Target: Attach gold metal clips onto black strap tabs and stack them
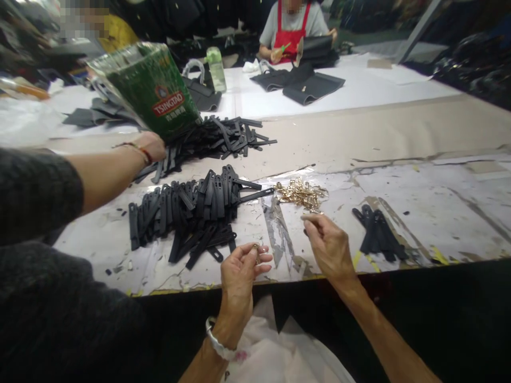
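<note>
so over on the left side of the frame a dark sleeve (38, 186) reached in, and the co-worker's hand (150, 147) on the end of it looked mostly curled, right by a tilted green bag (159, 93) in the upper left. couldn't tell if that hand had hold of anything. the bag's lower end met the straps, so my guess is it served as their container.

left of center was the front pile of black straps (187, 205), mostly lined up side by side, probably so single ones were easy to pick out. the back heap (223, 135), a bit above and to the right, lay way messier, more like loose stock.

lower middle, the wearer's left hand (238, 266) had a small gold fitting (256, 247) pinched between thumb and fingers, palm turned up, which i'd say kept the piece in plain sight. just above and right, the gold pile (301, 194) sat between the hands, handy for either one.

the right hand (329, 246) was right below that pile, fingers bent and tips close together; can't tell if it held anything. far right on the surface (431, 186), a little strap fan (379, 234) lay well apart from the rest, likely to keep those few separate.
</note>
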Available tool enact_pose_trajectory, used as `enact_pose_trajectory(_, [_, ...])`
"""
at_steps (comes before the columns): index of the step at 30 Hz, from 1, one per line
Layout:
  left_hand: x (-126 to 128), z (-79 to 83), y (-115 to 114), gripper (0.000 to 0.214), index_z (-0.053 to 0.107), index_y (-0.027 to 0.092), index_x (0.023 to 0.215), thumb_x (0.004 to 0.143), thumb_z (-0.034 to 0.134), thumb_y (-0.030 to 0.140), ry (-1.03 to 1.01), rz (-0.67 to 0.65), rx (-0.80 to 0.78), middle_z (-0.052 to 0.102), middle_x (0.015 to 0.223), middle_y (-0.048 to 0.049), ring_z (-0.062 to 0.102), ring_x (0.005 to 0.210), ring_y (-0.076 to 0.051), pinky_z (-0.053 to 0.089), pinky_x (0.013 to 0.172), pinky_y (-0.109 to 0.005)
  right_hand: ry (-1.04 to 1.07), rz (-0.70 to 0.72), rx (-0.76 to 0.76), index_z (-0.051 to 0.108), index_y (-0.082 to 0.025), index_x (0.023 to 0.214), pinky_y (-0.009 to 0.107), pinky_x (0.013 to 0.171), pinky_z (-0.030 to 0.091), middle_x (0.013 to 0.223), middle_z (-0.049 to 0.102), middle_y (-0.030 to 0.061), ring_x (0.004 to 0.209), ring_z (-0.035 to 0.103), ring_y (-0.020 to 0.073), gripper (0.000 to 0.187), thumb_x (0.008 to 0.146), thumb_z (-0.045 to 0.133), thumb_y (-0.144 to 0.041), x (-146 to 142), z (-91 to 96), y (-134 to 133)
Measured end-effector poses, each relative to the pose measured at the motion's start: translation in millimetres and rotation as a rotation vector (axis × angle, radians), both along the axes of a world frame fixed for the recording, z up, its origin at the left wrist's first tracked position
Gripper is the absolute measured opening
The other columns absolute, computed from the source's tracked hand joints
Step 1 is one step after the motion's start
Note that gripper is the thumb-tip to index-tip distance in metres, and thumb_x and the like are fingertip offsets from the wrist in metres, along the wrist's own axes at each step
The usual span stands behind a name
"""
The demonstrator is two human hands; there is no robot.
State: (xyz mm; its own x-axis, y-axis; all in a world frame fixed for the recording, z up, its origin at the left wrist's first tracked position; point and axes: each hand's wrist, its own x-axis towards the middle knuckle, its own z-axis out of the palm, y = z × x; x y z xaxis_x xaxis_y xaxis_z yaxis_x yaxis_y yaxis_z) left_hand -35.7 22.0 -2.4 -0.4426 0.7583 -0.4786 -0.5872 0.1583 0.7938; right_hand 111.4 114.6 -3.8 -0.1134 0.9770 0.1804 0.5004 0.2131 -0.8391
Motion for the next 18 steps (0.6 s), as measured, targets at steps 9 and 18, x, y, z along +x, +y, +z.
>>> enact_pose_trajectory(9, [-22, -4.1, -22, 0.029, 0.059, 0.011, 0.08, 0.078, 0.068, 0.039, 0.111, -0.279, -0.069, 0.063, 0.061, -0.0008, 0.049, 0.043, -0.005, 0.037, 0.04, -0.014, -0.249, 0.227, 0.262, 0.062, -0.018, 0.087, 0.036, 0.078, 0.046, 0.088, 0.065, 0.0094, 0.085, 0.059, 0.0236, 0.013, 0.086, 0.049, -0.015, -48, -15.6, 14])
enact_pose_trajectory(18, [-49, -12.1, -57, 0.033, 0.053, 0.015, 0.081, 0.08, 0.064, 0.046, 0.117, -0.248, -0.204, 0.053, 0.056, 0.0053, 0.033, 0.04, -0.001, 0.02, 0.04, -0.012, -0.325, 0.366, 0.011, 0.063, -0.017, 0.088, 0.029, 0.068, 0.044, 0.082, 0.065, 0.0062, 0.072, 0.061, 0.0187, 0.008, 0.086, 0.055, -0.018, -116, -29.8, -11])
